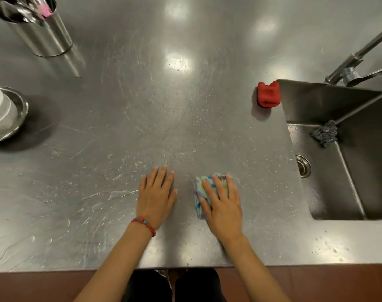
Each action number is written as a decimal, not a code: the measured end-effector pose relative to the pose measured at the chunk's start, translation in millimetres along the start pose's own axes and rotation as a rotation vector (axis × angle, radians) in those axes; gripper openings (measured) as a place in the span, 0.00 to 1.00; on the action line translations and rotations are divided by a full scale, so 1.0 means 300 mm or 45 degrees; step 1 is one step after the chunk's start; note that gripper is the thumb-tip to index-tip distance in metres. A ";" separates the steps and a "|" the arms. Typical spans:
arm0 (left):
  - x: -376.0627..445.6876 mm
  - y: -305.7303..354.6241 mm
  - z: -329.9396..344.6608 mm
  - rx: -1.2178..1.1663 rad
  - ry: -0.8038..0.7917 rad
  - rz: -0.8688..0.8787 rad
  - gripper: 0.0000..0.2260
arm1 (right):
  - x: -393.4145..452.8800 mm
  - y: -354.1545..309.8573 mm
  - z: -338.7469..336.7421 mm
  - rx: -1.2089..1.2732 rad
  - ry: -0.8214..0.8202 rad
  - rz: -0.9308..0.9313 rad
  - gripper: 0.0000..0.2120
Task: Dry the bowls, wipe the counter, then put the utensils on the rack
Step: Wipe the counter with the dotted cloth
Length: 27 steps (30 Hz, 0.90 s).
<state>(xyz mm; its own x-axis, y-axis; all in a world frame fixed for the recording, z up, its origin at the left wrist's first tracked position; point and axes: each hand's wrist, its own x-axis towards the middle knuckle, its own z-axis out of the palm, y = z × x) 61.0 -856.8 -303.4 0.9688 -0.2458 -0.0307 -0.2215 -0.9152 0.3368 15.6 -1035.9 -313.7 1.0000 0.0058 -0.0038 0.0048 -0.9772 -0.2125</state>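
On the wet counter (164, 105), both hands lie flat.
Right hand (224, 209) presses a folded cloth (202, 188); left hand (156, 196) rests released beside it.

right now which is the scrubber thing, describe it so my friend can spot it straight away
Start at the steel sink on the right of the counter. The scrubber sits inside the basin, in its far corner, below the tap. It is a dark grey wiry wad, unlike the smooth red cloth on the counter beside the sink's rim.

Red cloth (268, 95) beside sink (316, 101)
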 end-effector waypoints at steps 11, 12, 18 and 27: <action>0.109 0.098 0.073 0.010 -0.048 0.088 0.20 | 0.286 0.233 -0.052 0.025 -0.039 0.231 0.23; 0.108 0.095 0.079 0.023 -0.057 0.093 0.21 | 0.221 0.223 -0.047 0.039 -0.019 0.229 0.22; 0.128 0.130 0.091 0.080 -0.023 0.127 0.19 | 0.065 0.270 -0.054 0.064 -0.014 0.208 0.25; 0.196 0.315 0.140 0.014 -0.154 0.249 0.22 | 0.319 0.456 -0.070 0.066 0.048 0.394 0.22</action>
<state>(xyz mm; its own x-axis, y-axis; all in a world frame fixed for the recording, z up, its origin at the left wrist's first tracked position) 92.4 -971.2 -312.9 0.8870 -0.4550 -0.0789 -0.4058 -0.8495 0.3372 112.1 -1173.6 -322.7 0.9535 -0.2989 -0.0397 -0.2988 -0.9192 -0.2565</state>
